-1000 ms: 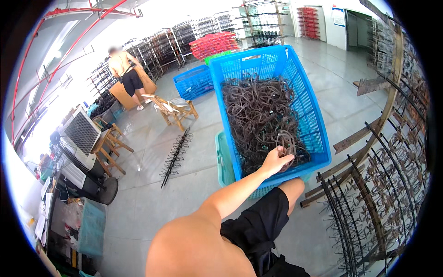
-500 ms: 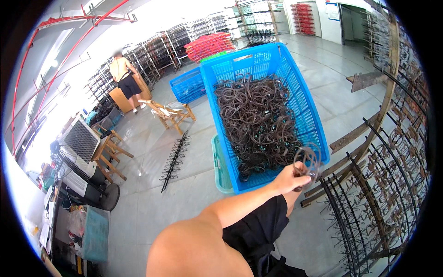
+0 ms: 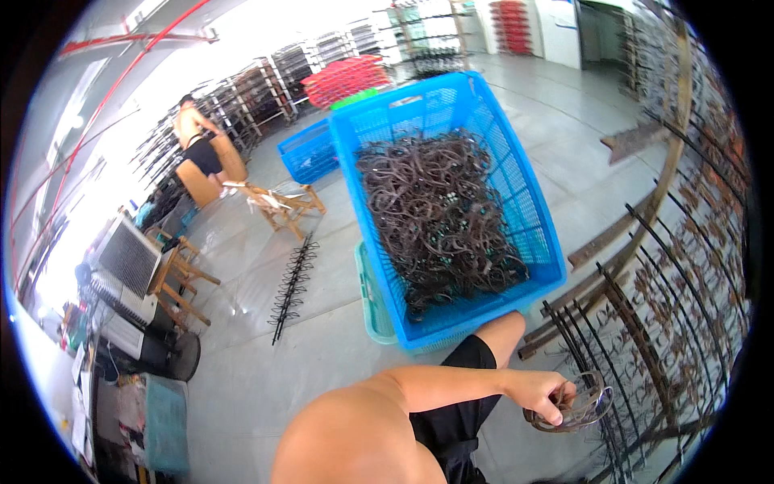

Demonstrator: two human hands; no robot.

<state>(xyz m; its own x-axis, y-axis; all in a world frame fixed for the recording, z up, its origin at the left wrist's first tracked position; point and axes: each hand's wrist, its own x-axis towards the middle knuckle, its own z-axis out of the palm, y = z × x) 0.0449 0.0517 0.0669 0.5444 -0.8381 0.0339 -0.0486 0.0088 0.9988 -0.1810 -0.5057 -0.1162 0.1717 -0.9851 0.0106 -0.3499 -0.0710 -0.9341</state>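
Observation:
My left arm reaches across to the right, and my left hand (image 3: pixel 545 398) is closed round a small bunch of thin brown loops (image 3: pixel 587 410); some look shiny and translucent. The hand is low at the right, beside a rack (image 3: pixel 637 323) with dark bars and many small hooks. Up and to the left of it stands a blue plastic crate (image 3: pixel 551 278), tilted in view. A tangled heap of similar dark brown loops (image 3: pixel 439 210) lies in the crate. What kind of part the loops are, I cannot make out. My right hand is out of sight.
A pale green bin (image 3: pixel 372 310) shows under the crate. On the floor lies a black hooked bar (image 3: pixel 293 286), near a wooden chair (image 3: pixel 278 206). Another blue crate (image 3: pixel 308 153) sits behind. A person (image 3: pixel 198 141) bends at the far left. A fan (image 3: pixel 113 294) and stools stand left.
My left hand has moved from the crate's near right corner down and to the right, carrying the bunch of loops toward the rack. The person at the far left bends lower.

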